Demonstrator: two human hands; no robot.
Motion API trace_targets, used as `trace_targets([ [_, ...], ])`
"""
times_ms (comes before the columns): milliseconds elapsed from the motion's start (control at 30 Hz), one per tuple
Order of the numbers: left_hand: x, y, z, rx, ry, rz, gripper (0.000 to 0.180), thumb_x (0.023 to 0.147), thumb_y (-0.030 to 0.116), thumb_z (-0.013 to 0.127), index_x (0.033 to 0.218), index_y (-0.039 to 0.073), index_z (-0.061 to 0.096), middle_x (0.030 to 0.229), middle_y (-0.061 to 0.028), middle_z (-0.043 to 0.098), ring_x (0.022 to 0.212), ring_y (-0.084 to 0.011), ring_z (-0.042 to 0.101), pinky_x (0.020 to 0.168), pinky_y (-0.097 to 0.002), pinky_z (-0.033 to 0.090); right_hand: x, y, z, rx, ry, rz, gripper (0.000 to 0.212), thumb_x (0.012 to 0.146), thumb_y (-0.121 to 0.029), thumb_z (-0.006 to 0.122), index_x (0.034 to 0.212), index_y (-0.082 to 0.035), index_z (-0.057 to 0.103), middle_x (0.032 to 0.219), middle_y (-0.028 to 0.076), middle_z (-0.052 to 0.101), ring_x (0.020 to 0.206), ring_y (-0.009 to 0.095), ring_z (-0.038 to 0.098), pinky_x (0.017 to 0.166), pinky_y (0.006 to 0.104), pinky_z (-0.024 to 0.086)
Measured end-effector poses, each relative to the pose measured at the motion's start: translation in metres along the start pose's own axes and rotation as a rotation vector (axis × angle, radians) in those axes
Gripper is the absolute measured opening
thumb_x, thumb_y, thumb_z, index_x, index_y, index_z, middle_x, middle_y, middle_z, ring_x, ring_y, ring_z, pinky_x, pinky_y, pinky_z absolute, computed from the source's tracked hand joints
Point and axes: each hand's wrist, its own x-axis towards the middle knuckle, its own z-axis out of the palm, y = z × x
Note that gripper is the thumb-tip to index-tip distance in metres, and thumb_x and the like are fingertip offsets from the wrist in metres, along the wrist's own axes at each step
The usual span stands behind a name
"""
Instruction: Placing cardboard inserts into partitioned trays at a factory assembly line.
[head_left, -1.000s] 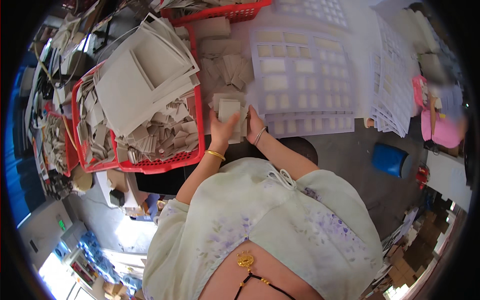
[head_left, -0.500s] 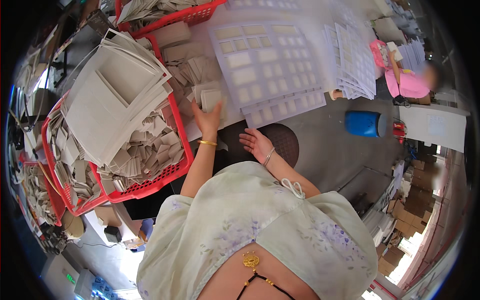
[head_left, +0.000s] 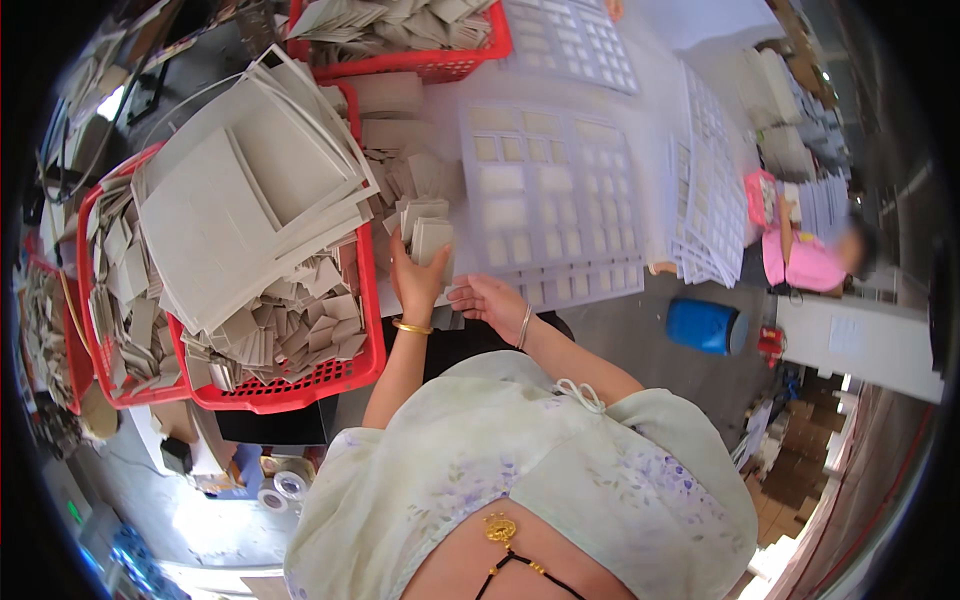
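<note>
My left hand (head_left: 418, 278), with a gold bangle at its wrist, is closed around a small stack of grey cardboard pieces (head_left: 432, 238). Its thumb presses on the right side of the stack, while most of the other fingers are hidden behind it. Close by on the right is my right hand (head_left: 490, 303), palm partly turned up, fingers loosely stretched and nothing visible in them. Beyond it lies a pale sheet with rectangular cells (head_left: 550, 180), on top of a similar one. More loose cardboard pieces (head_left: 400, 175) lie piled just past my left hand.
Red plastic baskets (head_left: 270, 402) of cardboard pieces stand on the left, one topped with large grey boards (head_left: 205, 200). Another red basket (head_left: 420, 68) is at the far side. Stacked celled sheets (head_left: 705, 190) lie right. A person in pink (head_left: 808, 262) works beyond a blue barrel (head_left: 703, 326).
My right hand has come left, nearer to my left hand, which still holds the cardboard pieces. The whole view has shifted, bringing the far basket further into sight.
</note>
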Motion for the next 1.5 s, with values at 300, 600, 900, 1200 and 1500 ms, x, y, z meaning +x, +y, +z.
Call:
trace_targets([
  [300,-0.012,-0.010,0.006,0.013,-0.003,-0.040,0.075,0.066,0.017,0.077,0.130,0.004,0.040,0.115,-0.0217,0.057,0.104,-0.0362,0.058,0.085,-0.0402,0.047,0.032,-0.072,-0.006,-0.199,-0.257,0.006,0.033,0.097,-0.032,0.042,0.117,-0.007,0.053,0.104,0.006,0.062,0.093,0.014,0.058,0.082,0.0280,0.044],
  [600,-0.037,-0.020,0.035,0.214,-0.010,-0.025,0.074,0.065,0.023,0.080,0.127,0.006,0.044,0.113,-0.0193,0.059,0.101,-0.0360,0.059,0.084,-0.0396,0.048,0.051,-0.120,-0.058,-0.345,-0.419,-0.031,0.031,0.098,-0.028,0.042,0.117,-0.006,0.052,0.107,0.006,0.060,0.097,0.013,0.056,0.085,0.0285,0.042],
  [900,-0.016,-0.021,0.053,0.482,0.134,0.063,0.080,0.063,0.025,0.080,0.129,0.006,0.040,0.109,-0.0195,0.058,0.093,-0.0387,0.059,0.076,-0.0422,0.050,0.016,-0.108,-0.139,-0.345,-0.517,-0.163,0.025,0.096,-0.017,0.046,0.115,-0.003,0.051,0.108,0.007,0.058,0.098,0.015,0.055,0.090,0.0309,0.043],
  [1200,-0.008,-0.042,0.068,0.649,0.699,0.455,0.071,0.062,0.031,0.079,0.120,0.010,0.045,0.118,-0.0116,0.049,0.106,-0.0326,0.049,0.084,-0.0448,0.042,-0.055,-0.015,-0.196,-0.324,-0.724,-0.243,0.023,0.094,-0.008,0.047,0.115,0.000,0.051,0.108,0.008,0.057,0.098,0.015,0.054,0.089,0.0296,0.043],
  [1500,-0.026,-0.075,0.079,0.674,0.737,0.494,0.049,0.075,0.031,0.069,0.118,0.014,0.053,0.119,-0.0054,0.050,0.108,-0.0293,0.047,0.089,-0.0435,0.037,-0.101,0.038,-0.251,-0.366,-0.476,-0.343,0.020,0.092,-0.008,0.049,0.110,0.000,0.053,0.101,0.007,0.059,0.092,0.013,0.055,0.085,0.0277,0.045],
])
